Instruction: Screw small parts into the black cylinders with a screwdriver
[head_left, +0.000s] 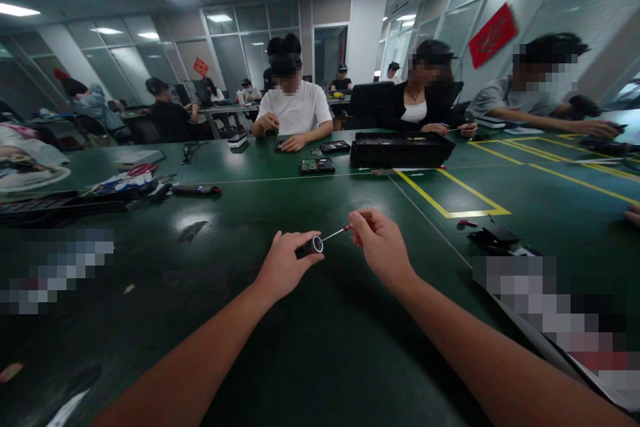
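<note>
My left hand (287,260) is closed around a small dark cylindrical part (314,246). Its round end, edged with a pale ring, faces toward my right hand. In my right hand (381,241) is a thin screwdriver (336,234), its reddish handle pinched between thumb and fingers. The metal shaft points left, and its tip is at the ringed end of the cylinder; I cannot tell whether it sits in a screw. Both hands are just above the green tabletop (320,347).
Across the table, a person in a white shirt (295,110) handles small parts beside opened hard drives (317,165). A long black casing (403,150) stands to their right. Red-handled scissors (143,170) and a dark pen-like tool (196,191) lie at left. Black parts (495,238) lie at right.
</note>
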Available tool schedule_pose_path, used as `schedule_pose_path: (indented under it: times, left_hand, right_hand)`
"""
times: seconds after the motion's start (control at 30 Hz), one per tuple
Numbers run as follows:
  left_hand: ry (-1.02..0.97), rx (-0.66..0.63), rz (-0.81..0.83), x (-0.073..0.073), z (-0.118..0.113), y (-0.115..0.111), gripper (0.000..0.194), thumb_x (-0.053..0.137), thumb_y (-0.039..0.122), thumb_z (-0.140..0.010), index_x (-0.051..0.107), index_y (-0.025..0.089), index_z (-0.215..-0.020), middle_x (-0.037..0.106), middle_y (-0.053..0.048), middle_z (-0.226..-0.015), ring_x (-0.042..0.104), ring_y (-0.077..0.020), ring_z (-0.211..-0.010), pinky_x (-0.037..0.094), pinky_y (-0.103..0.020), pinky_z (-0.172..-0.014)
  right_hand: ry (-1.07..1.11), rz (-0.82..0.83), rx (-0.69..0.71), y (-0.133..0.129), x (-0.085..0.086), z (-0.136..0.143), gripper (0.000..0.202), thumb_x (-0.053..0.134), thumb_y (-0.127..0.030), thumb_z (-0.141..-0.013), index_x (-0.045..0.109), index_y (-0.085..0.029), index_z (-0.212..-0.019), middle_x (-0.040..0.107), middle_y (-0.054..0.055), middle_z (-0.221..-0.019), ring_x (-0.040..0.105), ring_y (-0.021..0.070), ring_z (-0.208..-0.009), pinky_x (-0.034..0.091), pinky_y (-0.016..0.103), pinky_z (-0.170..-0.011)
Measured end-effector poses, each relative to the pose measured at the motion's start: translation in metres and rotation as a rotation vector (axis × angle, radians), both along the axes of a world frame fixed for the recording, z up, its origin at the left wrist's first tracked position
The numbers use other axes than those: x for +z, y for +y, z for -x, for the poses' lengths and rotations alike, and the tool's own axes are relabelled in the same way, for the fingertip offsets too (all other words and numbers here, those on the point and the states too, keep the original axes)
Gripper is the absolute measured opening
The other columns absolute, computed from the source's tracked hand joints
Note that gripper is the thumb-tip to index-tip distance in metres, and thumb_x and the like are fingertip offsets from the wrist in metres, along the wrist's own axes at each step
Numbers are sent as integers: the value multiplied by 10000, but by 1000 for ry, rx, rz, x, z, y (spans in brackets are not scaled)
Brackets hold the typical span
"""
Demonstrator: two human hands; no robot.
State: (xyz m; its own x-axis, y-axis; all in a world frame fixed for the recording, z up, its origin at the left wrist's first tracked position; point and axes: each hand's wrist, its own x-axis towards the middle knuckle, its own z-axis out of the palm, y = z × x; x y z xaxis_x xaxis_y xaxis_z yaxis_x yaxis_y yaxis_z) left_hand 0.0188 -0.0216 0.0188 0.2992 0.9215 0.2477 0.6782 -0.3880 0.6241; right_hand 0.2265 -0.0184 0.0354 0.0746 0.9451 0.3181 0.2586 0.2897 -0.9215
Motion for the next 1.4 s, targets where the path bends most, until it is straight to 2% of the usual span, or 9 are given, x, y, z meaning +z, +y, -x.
schedule_pose_path:
  times: [0.13,0.3,0.5,0.73,0.83,0.97,1.2,1.3,1.4]
  left_hand:
    - [8,4,-3,-1,1,1,385,710,321,-862,654,325,-1243,712,-6,-1098,604,-251,-1032,255,-583,-1133]
    - [27,12,3,-2,1,1,394,709,324,-858,655,312,-1248,711,-26,-1117,610,-267,-1066,231,-597,-1146]
    - [28,27,3,-2,2,2,387,694,319,-868,650,318,-1253,706,-23,-1127,606,-260,-1063,250,-589,-1141]
    - [21,21,15,-3,2,2,390,705,317,-862,651,330,-1247,702,-12,-1134,604,-257,-1083,221,-602,-1151]
    - [21,32,24,-3,2,3,392,694,328,-871,643,328,-1260,699,-16,-1133,602,-259,-1090,208,-610,-1158]
    - [18,54,20,-3,3,3,388,681,341,-881,637,318,-1266,702,-25,-1112,608,-262,-1063,251,-615,-1140]
    - [49,17,-65,1,-3,0,409,667,328,-902,603,354,-1305,669,3,-1252,558,-246,-1207,101,-612,-1198]
    - [57,34,0,1,-2,2,405,672,336,-897,612,344,-1297,686,-4,-1199,576,-251,-1162,157,-626,-1178]
    - [56,18,26,-1,0,3,400,680,341,-891,623,339,-1287,696,-3,-1143,590,-248,-1112,180,-622,-1169]
  right_hand:
    - [-6,-16,31,-1,2,-2,183,500,-329,-933,635,-216,-881,635,0,-718,598,174,-678,438,307,-631]
    - [-154,-21,-44,-3,4,1,372,469,-482,-964,648,-219,-770,576,-7,-601,546,173,-571,386,312,-574]
    - [-108,1,25,-2,-3,0,225,448,-369,-973,613,-254,-1074,649,0,-792,587,184,-674,411,309,-610]
    - [-175,30,-27,-1,-1,0,320,398,-458,-994,628,-246,-1062,610,3,-739,563,187,-635,408,326,-603]
    - [-84,39,3,-1,-2,0,282,434,-385,-976,540,-245,-1197,638,13,-839,591,194,-713,449,336,-666]
    - [50,0,44,0,-5,3,208,532,-371,-925,557,-226,-1072,647,33,-894,612,205,-835,479,363,-782]
    - [599,303,-54,13,-10,5,259,609,-451,-858,567,-220,-749,516,-19,-633,475,140,-550,499,325,-613]
    - [557,232,-140,14,-12,3,235,632,-435,-848,581,-227,-750,541,-21,-658,503,144,-589,494,307,-617]
    - [470,157,-88,12,-13,5,230,614,-455,-865,616,-227,-830,592,-4,-737,560,163,-678,501,316,-652]
